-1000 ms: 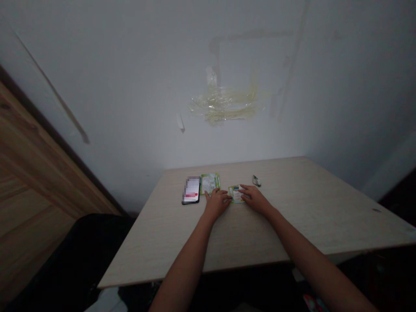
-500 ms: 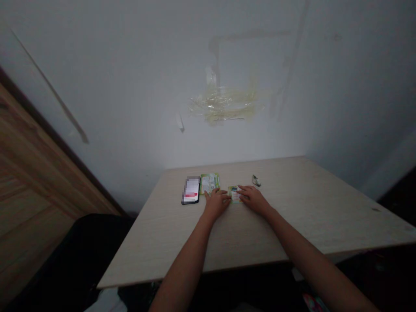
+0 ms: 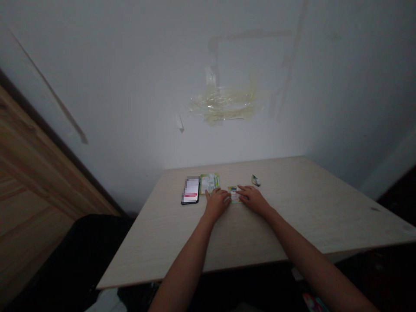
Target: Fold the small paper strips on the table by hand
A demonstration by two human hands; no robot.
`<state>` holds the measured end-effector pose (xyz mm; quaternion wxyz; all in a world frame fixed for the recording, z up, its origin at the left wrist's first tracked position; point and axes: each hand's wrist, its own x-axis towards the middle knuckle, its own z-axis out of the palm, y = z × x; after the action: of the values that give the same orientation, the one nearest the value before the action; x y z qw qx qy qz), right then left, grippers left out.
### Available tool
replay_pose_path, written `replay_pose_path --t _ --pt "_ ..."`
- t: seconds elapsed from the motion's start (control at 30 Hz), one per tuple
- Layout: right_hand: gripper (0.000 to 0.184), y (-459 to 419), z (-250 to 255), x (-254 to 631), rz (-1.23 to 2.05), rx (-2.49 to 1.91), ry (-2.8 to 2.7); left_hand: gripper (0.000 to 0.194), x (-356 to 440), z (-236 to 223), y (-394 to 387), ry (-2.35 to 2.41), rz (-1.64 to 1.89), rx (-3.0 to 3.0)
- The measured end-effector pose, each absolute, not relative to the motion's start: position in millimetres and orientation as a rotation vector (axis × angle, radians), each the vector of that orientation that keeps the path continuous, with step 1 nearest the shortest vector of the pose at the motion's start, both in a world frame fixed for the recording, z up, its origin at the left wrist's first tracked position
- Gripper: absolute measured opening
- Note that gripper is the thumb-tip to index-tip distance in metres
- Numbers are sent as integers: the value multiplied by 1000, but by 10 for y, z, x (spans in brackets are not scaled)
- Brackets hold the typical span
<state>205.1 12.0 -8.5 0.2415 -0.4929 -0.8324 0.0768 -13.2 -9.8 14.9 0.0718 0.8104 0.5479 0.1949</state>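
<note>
A small printed card or packet [image 3: 234, 196], pale with green and blue print, lies flat on the table between my hands. My right hand [image 3: 253, 199] rests on its right part, fingers stretched out over it. At its left edge is my left hand [image 3: 217, 203], laid on the table with fingers spread; whether the fingertips touch the card I cannot tell. Just beyond the left hand lies a larger green-and-white printed sheet or packet [image 3: 209, 182], its lower edge partly hidden by the fingers.
A phone [image 3: 190, 190] with a lit screen lies left of the green sheet. Beyond my right hand is a small crumpled scrap [image 3: 256, 180]. The pale wooden table [image 3: 156, 242] meets a wall with tape remnants [image 3: 224, 104]. A dark chair [image 3: 94, 234] stands at the left.
The fingers of my left hand have shifted very slightly near the card's edge. Otherwise the hands and objects stay in place.
</note>
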Motion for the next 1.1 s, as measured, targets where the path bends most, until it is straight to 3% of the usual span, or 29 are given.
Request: replay_pose_path --t 1.1 --pt "32 212 -188 2140 341 -1268 -2041 22 -164 104 -66 1599 576 2451"
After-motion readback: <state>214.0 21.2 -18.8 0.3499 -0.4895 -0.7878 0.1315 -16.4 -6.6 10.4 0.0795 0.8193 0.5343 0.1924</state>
